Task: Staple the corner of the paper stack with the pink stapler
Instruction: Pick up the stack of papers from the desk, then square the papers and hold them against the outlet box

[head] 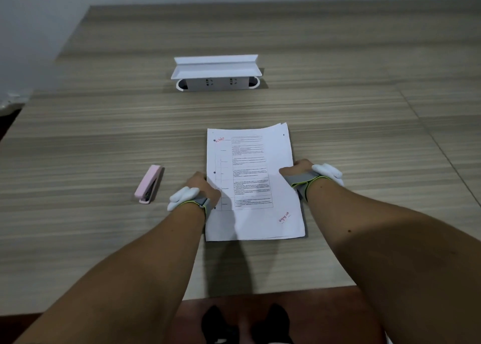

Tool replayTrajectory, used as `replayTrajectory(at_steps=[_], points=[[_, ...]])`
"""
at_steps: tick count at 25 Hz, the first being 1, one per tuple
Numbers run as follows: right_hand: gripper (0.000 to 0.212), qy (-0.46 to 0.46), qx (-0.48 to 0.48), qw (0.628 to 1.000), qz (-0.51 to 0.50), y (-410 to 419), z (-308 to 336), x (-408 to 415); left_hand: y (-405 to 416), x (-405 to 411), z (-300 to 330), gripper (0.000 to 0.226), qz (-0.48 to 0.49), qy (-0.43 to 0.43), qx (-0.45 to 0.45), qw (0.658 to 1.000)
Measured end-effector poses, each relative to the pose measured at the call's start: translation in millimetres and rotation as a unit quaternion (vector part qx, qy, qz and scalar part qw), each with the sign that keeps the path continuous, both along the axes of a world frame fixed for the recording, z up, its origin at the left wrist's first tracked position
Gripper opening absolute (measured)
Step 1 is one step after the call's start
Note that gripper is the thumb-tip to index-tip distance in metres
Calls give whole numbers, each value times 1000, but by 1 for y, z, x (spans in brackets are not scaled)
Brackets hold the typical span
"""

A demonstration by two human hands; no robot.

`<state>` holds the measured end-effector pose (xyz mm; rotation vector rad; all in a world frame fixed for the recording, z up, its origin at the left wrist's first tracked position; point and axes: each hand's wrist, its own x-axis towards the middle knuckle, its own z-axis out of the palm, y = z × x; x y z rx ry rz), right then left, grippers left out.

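Observation:
A paper stack (250,182) with printed text and red handwriting lies flat on the wooden table, its sheets slightly fanned at the far right corner. My left hand (201,187) grips the stack's left edge at mid-height. My right hand (299,170) grips the right edge opposite. Both wrists wear grey straps with white pads. The pink stapler (149,184) lies closed on the table, a short way left of my left hand, untouched.
A white socket box (217,74) with its lid flipped up stands on the table (104,135) beyond the papers. The table's near edge runs just below the stack, with my feet visible under it. A wall lies at the far side.

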<state>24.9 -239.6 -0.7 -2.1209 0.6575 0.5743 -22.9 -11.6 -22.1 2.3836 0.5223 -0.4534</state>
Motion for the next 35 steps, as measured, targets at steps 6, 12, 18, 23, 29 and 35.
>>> replayTrajectory(at_steps=[6,12,18,23,29,35], points=[[40,3,6,999,35,5,-2,2,3,-4,-5,15,61,7,-31,998],[36,-59,110,992,-36,7,14,5,6,2,1,27,151,-20,-76,985],[30,-109,236,962,-83,12,39,22,12,37,51,26,223,-128,-244,935],[28,-196,320,914,-153,19,63,43,13,60,92,11,234,-242,-304,891],[27,-233,317,899,-193,27,65,44,7,62,88,9,221,-282,-341,869],[25,-235,253,922,-175,32,54,33,-4,52,74,19,225,-256,-320,884]])
